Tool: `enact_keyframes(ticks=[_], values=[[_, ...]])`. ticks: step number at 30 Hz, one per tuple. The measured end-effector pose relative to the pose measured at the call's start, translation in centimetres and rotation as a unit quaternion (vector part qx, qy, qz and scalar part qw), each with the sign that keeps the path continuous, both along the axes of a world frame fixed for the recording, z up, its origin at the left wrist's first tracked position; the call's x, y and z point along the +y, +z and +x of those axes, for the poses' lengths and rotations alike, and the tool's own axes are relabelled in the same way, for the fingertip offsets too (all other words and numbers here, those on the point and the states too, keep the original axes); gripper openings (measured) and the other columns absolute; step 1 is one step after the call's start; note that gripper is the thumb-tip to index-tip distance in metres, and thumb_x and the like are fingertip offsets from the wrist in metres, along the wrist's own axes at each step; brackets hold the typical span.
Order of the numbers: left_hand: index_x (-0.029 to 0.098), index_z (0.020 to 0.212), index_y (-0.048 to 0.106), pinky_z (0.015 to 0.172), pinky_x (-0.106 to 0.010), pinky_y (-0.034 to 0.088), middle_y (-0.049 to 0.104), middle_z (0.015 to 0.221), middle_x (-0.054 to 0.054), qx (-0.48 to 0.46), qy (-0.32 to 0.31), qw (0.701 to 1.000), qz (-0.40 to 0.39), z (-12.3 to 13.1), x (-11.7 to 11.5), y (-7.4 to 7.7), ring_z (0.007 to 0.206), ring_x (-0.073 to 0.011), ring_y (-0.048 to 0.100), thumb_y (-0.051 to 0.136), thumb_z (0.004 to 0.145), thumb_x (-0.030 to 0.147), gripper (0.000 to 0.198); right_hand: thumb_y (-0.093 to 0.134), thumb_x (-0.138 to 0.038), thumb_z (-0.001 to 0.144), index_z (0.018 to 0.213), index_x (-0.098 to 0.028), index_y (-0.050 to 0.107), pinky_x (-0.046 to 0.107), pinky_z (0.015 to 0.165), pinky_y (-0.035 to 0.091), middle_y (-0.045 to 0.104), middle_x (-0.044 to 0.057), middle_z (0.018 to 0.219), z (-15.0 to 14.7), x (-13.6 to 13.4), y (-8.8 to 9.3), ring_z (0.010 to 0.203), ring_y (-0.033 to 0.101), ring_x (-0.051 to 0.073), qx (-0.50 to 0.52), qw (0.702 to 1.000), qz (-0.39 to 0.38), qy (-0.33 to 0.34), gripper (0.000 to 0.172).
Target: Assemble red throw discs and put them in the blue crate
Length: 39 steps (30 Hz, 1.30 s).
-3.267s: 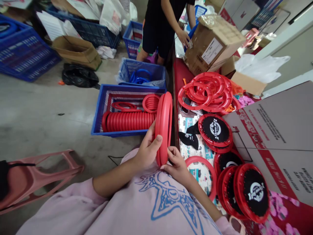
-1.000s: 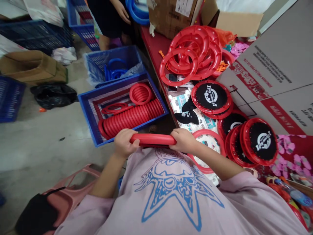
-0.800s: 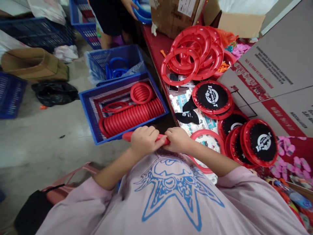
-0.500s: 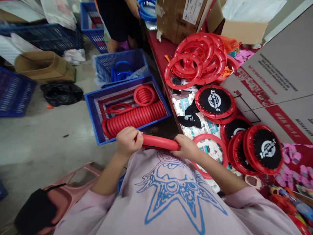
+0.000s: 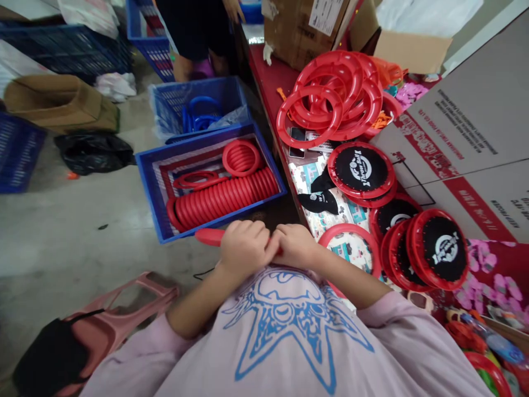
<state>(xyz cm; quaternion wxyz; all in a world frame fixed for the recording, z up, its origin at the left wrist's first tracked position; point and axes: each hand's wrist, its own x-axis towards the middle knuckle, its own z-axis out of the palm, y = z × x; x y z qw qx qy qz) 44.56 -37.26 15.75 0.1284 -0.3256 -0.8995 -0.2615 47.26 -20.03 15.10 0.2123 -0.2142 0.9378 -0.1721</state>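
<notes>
My left hand (image 5: 243, 246) and my right hand (image 5: 294, 245) are both curled tight around a red plastic ring (image 5: 209, 237) held flat against my chest, knuckles nearly touching. Only the ring's left end shows past my left fist. Just right of my hands an empty red ring (image 5: 349, 241) lies on the table. Beyond it lie finished red discs with black mesh centres (image 5: 360, 170), some stacked at the right (image 5: 439, 249). A loose black mesh piece (image 5: 319, 202) lies beside them.
A blue crate (image 5: 151, 203) on the floor holds a row of red rings (image 5: 223, 198). A pile of red rings (image 5: 330, 96) sits further up the red table (image 5: 264, 69). Another person (image 5: 194, 27) stands by a cardboard box (image 5: 297, 27). A large carton (image 5: 467, 132) fills the right, and a pink stool (image 5: 111, 320) stands at my left.
My left hand has slid right along the ring until it meets my right hand; half a second ago they were apart. Earlier the ring stood on edge; now it lies flat.
</notes>
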Motion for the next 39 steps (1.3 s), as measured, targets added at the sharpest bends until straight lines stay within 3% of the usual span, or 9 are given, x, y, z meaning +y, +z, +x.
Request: enact_keyframes(ticks=[3,7,14,17,22,26,32,36,39], values=[[0.016,0.05,0.05,0.055,-0.033,0.028,0.048,0.051,-0.001,0.028,0.007,1.0,-0.004,-0.3,0.3,-0.1,0.051,-0.0134,0.042,0.054,0.084,0.02,0.035,0.065,-0.04,0.074,0.086,-0.012,0.064,0.032,0.068,0.04,0.06,0.009,0.082,0.5,0.0,0.2,0.076,0.055,0.02,0.012,1.0,-0.019,-0.008,0.031],[0.015,0.045,0.044,0.052,-0.029,0.029,0.041,0.047,0.0,-0.003,0.061,0.997,0.05,-1.3,-1.7,-2.0,0.047,-0.0097,0.038,0.051,0.085,0.017,0.04,0.07,-0.036,0.074,0.095,-0.014,0.063,0.03,0.076,0.043,0.061,0.007,0.091,1.8,1.9,-0.5,0.084,0.055,0.018,0.011,0.995,-0.071,-0.066,0.032],[0.014,0.049,0.053,0.048,-0.027,0.029,0.042,0.048,0.0,-0.077,0.088,0.988,0.104,-0.7,-4.1,-4.9,0.046,-0.009,0.041,0.046,0.09,0.017,0.042,0.065,-0.023,0.071,0.079,-0.014,0.062,0.029,0.068,0.039,0.058,0.006,0.077,3.1,2.8,-1.8,0.073,0.05,0.017,0.005,0.996,-0.053,-0.074,0.013],[0.014,0.049,0.052,0.049,-0.029,0.029,0.042,0.048,-0.001,-0.078,0.075,0.991,0.085,-0.2,-3.8,-4.4,0.046,-0.0103,0.041,0.043,0.09,0.018,0.043,0.063,-0.024,0.071,0.075,-0.013,0.062,0.03,0.068,0.038,0.057,0.007,0.075,2.9,2.1,-1.9,0.071,0.049,0.018,0.003,0.997,-0.045,-0.058,0.012],[0.016,0.071,0.067,0.061,-0.034,0.032,0.062,0.067,-0.003,-0.06,0.006,0.998,0.021,-0.1,-2.5,-2.5,0.063,-0.0176,0.054,0.058,0.081,0.035,0.023,0.067,-0.034,0.074,0.088,-0.01,0.066,0.031,0.072,0.041,0.059,0.008,0.08,1.7,0.8,-0.9,0.075,0.053,0.018,0.014,0.996,-0.063,-0.057,0.027],[0.016,0.058,0.061,0.06,-0.033,0.036,0.061,0.057,-0.002,-0.048,0.084,0.992,0.078,-1.7,-4.7,-3.2,0.057,-0.0159,0.053,0.052,0.081,0.026,0.026,0.076,-0.039,0.07,0.11,-0.013,0.061,0.029,0.081,0.043,0.061,0.007,0.096,1.4,1.7,-0.8,0.09,0.056,0.018,-0.016,0.985,-0.133,-0.111,0.05],[0.015,0.064,0.059,0.053,-0.027,0.04,0.061,0.058,-0.004,-0.102,0.205,0.954,0.193,-2.7,-8.7,-5.6,0.055,-0.013,0.056,0.032,0.085,0.015,0.034,0.074,-0.035,0.068,0.08,-0.015,0.058,0.024,0.063,0.037,0.055,0.001,0.076,2.3,4.1,-2.3,0.07,0.052,0.013,-0.009,0.977,-0.126,-0.172,0.028],[0.012,0.066,0.06,0.054,-0.029,0.043,0.062,0.059,-0.008,-0.082,0.207,0.955,0.196,-2.3,-8.4,-7.4,0.056,-0.0154,0.058,0.027,0.091,0.018,0.043,0.067,-0.029,0.065,0.066,-0.016,0.053,0.026,0.062,0.032,0.051,0.0,0.067,2.3,3.8,-2.0,0.065,0.046,0.013,0.019,0.983,-0.112,-0.146,0.019],[0.008,0.081,0.067,0.075,-0.035,0.048,0.069,0.08,-0.013,-0.034,0.157,0.974,0.162,-2.1,-7.2,-6.6,0.078,-0.021,0.064,0.03,0.092,0.018,0.04,0.064,-0.029,0.065,0.062,-0.016,0.053,0.027,0.059,0.027,0.05,0.001,0.063,2.0,3.4,-1.2,0.06,0.042,0.012,0.034,0.985,-0.102,-0.134,0.017]])
